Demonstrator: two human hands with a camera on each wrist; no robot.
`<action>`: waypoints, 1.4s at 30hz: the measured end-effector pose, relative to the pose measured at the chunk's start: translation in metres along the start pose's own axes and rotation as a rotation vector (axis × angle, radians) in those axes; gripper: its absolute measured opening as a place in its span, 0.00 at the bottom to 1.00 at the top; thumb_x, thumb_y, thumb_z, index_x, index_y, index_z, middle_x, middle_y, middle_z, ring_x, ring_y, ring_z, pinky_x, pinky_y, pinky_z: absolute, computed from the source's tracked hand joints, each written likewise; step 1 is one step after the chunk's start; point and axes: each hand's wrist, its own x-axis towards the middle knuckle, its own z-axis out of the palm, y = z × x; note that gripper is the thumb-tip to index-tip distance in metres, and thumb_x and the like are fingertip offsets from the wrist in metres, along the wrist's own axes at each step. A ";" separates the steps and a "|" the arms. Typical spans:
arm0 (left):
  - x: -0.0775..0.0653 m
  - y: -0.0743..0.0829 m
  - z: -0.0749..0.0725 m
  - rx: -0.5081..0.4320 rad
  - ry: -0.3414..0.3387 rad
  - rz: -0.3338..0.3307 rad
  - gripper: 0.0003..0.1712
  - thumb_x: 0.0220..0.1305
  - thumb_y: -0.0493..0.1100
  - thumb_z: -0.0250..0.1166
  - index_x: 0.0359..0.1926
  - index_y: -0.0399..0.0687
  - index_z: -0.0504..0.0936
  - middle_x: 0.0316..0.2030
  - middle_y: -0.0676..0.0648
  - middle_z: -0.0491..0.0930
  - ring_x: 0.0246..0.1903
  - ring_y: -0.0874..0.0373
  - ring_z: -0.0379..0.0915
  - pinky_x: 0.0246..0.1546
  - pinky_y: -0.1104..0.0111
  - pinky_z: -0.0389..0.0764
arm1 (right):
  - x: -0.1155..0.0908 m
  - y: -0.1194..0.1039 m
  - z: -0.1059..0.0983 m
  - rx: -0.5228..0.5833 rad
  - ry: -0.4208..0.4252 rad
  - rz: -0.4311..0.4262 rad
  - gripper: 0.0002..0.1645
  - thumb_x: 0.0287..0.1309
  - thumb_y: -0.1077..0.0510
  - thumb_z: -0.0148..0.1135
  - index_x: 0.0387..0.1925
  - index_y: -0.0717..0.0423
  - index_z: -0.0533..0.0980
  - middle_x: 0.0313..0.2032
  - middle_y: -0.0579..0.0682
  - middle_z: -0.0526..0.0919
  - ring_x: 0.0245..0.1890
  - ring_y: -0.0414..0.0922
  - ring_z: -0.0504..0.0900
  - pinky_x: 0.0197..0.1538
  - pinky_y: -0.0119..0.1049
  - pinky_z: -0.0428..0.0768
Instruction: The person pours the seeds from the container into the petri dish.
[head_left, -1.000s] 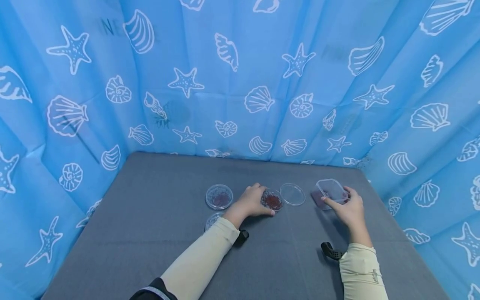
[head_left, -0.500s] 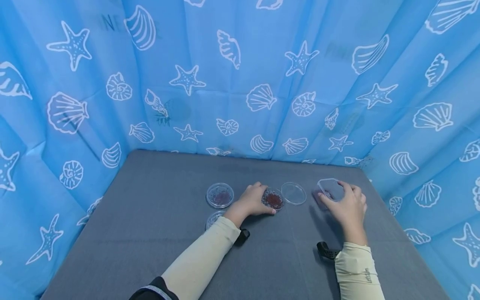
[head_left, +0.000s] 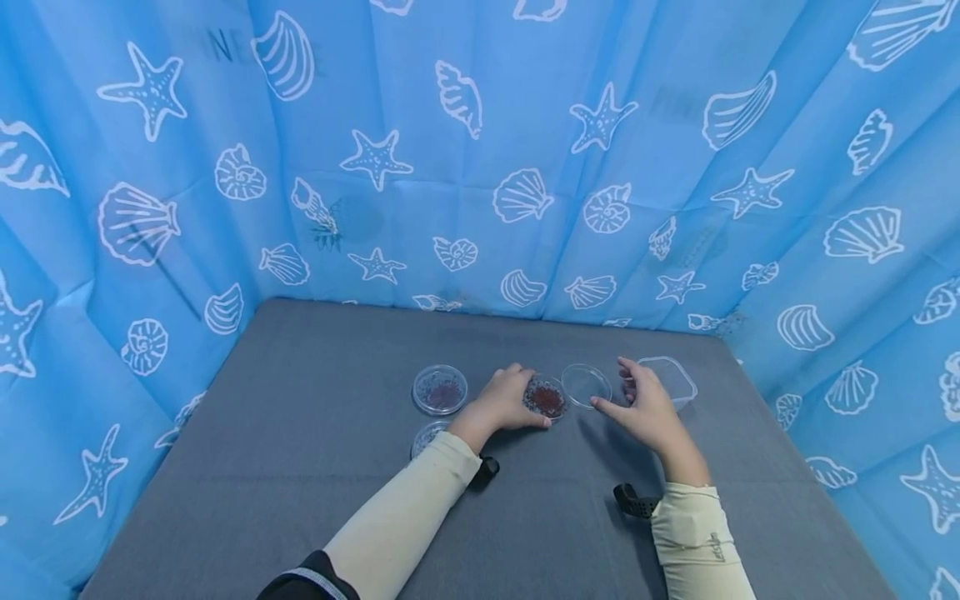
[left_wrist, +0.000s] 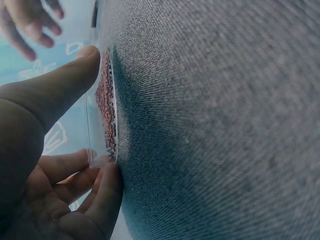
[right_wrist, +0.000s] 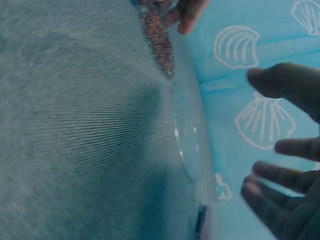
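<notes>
In the head view my left hand (head_left: 504, 404) holds a clear petri dish of reddish-brown granules (head_left: 546, 400). Its thumb and fingers pinch the dish (left_wrist: 95, 130) from opposite sides at the rim, close on the grey cloth, as the left wrist view shows. A clear round lid (head_left: 577, 387) lies flat just right of the dish. Over the lid's right side is my right hand (head_left: 648, 408), fingers spread and holding nothing. In the right wrist view its fingers (right_wrist: 280, 82) are apart from the lid (right_wrist: 186, 145).
Behind the right hand a clear rectangular plastic box (head_left: 678, 382) sits on the grey-clothed table (head_left: 315, 450). Left of the left hand stands a petri dish of dark granules (head_left: 439, 390); another dish (head_left: 426, 438) is partly hidden by the left forearm. A blue shell-patterned curtain (head_left: 450, 167) surrounds the table.
My right hand has let go of the clear rectangular box and moved left to the round lid. The left hand has stayed on its petri dish.
</notes>
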 end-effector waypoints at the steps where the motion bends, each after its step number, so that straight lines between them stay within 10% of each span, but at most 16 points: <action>1: 0.000 0.000 0.000 -0.001 0.000 0.000 0.54 0.61 0.63 0.78 0.80 0.47 0.67 0.73 0.42 0.70 0.72 0.45 0.67 0.71 0.52 0.75 | 0.001 0.000 0.001 -0.015 -0.024 0.010 0.57 0.64 0.47 0.75 0.80 0.69 0.56 0.70 0.75 0.68 0.68 0.74 0.73 0.67 0.68 0.76; 42: 0.001 0.001 0.001 0.005 0.007 -0.003 0.54 0.59 0.64 0.79 0.79 0.48 0.68 0.69 0.44 0.73 0.68 0.47 0.69 0.69 0.52 0.77 | 0.026 0.009 0.027 -0.137 -0.128 0.134 0.59 0.61 0.49 0.76 0.80 0.70 0.54 0.75 0.76 0.62 0.75 0.74 0.63 0.74 0.70 0.65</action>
